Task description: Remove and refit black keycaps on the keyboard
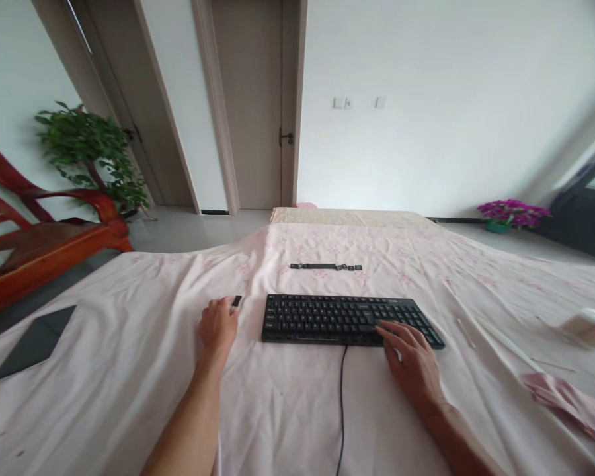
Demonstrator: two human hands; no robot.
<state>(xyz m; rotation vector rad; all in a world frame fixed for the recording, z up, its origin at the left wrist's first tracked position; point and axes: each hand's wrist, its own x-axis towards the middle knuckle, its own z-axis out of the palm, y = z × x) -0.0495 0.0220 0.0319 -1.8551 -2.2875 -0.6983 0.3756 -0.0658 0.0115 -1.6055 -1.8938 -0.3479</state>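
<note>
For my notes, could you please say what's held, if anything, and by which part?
Left hand: at the left edge of a small black piece, grip unclear. Right hand: on the keyboard, apparently empty.

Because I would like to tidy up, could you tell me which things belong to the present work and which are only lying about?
Seem in use:
keyboard, at the right hand
its cable
loose black keys behind it
small black piece, at the left hand

Seem only lying about:
dark tablet
crumpled pink cloth
thin pale sticks, use unclear
</note>
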